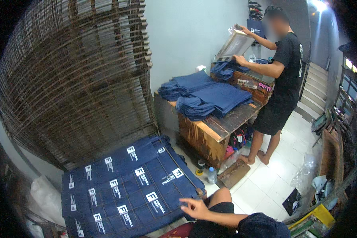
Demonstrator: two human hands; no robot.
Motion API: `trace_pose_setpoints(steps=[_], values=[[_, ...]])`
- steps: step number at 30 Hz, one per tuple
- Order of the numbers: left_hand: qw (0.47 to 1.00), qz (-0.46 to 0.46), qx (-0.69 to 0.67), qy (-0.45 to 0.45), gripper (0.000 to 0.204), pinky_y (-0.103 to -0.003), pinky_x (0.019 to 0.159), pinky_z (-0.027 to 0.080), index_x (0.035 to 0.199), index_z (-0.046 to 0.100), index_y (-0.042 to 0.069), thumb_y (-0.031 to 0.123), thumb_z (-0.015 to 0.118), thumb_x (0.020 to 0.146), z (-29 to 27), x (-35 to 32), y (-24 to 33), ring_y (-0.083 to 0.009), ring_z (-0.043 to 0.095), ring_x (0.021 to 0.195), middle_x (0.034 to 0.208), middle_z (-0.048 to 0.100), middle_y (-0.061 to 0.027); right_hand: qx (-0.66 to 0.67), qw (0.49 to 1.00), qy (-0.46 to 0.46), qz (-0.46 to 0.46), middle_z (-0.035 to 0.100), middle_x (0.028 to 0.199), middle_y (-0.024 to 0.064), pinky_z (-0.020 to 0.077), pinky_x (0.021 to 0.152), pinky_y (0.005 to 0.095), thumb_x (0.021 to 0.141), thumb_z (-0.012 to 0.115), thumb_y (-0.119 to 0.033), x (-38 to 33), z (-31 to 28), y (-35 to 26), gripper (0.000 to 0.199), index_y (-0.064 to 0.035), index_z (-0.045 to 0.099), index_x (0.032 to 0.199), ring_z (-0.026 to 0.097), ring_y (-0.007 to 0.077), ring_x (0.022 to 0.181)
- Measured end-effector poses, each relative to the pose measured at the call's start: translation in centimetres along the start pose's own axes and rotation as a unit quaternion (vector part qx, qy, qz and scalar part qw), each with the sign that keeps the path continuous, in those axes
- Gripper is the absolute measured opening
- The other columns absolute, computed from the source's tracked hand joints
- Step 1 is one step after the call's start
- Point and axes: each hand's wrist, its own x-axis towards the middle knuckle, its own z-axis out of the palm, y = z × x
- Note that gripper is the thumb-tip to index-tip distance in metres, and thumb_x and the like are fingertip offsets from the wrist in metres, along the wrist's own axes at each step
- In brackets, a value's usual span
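Note:
My right hand [195,208] hovers beside the right edge of a low wire rack [182,168], its fingers slightly bent and apart, with nothing seen in them. The forearm comes in from the lower right, out of a dark sleeve [261,227]. Dark blue fabric pieces [125,190] with white prints lie spread in overlapping rows over the rack, just left of the hand. Thin wires cross above the fabric. My bent knee [221,197] shows behind the hand. No part of my left hand is visible.
Raised rack tiers [75,71] lean at the left. Blue fabric stacks [218,97] cover a wooden table [210,135]. Beyond it, a co-worker [283,75] tilts up a printing screen [236,45]. A water bottle [212,175] and wooden board [234,173] are on the tiled floor.

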Motion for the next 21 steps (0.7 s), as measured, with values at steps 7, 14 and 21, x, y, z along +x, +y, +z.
trace_pose_setpoints(steps=[7, 14, 21], values=[[0.966, -0.020, -0.233, -0.109, 0.065, -0.053, 0.090, 0.042, 0.087, 0.069, 0.013, 0.068, 0.034, 0.084, -32.0, -10.4, 6.1, -0.0382, 0.062, 0.088, 0.083, 0.067, -0.0136, -0.043, 0.947, 0.291, -0.127, 0.065, 0.084, 0.0080, 0.0484, 0.066, 0.0264, 0.079, 0.063, -0.009, 13.3, -12.7, -5.4, 0.018, 0.0013, 0.064, 0.094, 0.060, 0.0127, 0.071], [0.962, -0.062, -0.226, -0.143, 0.062, -0.046, 0.091, 0.044, 0.079, 0.066, 0.011, 0.064, 0.036, 0.086, -34.8, -10.3, 7.0, -0.0352, 0.062, 0.088, 0.081, 0.066, -0.0130, -0.313, 0.796, 0.504, -0.119, 0.056, 0.069, 0.0071, 0.0440, 0.063, 0.0354, 0.077, 0.067, -0.021, 25.6, -30.0, 1.8, 0.019, -0.0078, 0.065, 0.091, 0.056, 0.0229, 0.066], [0.965, -0.043, -0.245, -0.088, 0.047, -0.049, 0.072, 0.050, 0.083, 0.065, 0.012, 0.054, 0.045, 0.087, -32.6, -10.0, 6.4, -0.0371, 0.064, 0.076, 0.079, 0.065, -0.0178, -0.473, 0.792, 0.385, -0.030, 0.059, 0.102, 0.0105, 0.0451, 0.083, 0.0417, 0.078, 0.061, -0.025, 28.3, -37.2, 6.4, 0.025, -0.0131, 0.064, 0.100, 0.056, 0.0313, 0.100]])
